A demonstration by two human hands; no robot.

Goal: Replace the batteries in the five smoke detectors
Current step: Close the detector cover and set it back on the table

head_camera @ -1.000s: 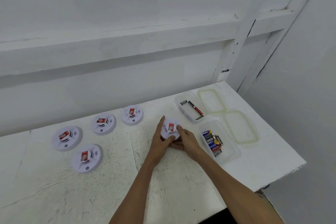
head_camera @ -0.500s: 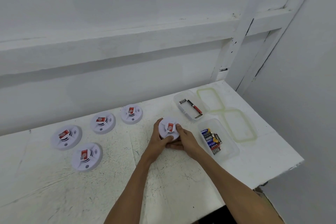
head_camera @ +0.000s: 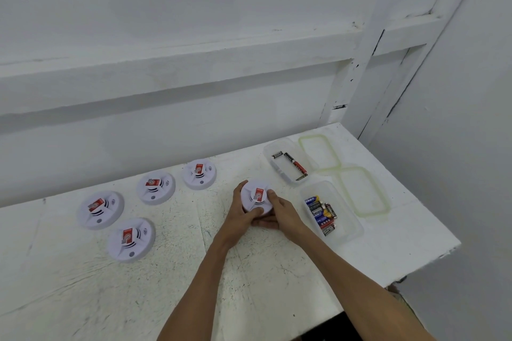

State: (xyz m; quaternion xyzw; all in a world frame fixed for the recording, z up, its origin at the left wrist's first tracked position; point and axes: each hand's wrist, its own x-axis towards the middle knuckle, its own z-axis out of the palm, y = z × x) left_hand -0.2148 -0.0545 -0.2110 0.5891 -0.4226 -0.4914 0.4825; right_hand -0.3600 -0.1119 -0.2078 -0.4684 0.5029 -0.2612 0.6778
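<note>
A round white smoke detector (head_camera: pixel 256 196) with a red label is held between both hands near the table's middle, tilted toward me. My left hand (head_camera: pixel 241 216) grips its left and lower rim, thumb curled over the front. My right hand (head_camera: pixel 282 214) grips its right side, thumb on the face and fingers under it. Several more detectors lie flat to the left, among them a far one (head_camera: pixel 199 174), another beside it (head_camera: pixel 155 187) and a near one (head_camera: pixel 130 239). A clear tub (head_camera: pixel 346 232) holds several batteries (head_camera: pixel 321 214).
A second clear tub (head_camera: pixel 270 152) holds three batteries (head_camera: pixel 293 164). Two green-rimmed lids (head_camera: pixel 318 152) (head_camera: pixel 363 191) lie to the right of the tubs. The white table (head_camera: pixel 249 279) ends at a right edge near the wall corner; a ledge runs along the back wall.
Both hands have lifted and tilted the detector slightly, and my left fingers have curled tighter round its rim. The view shifted a little.
</note>
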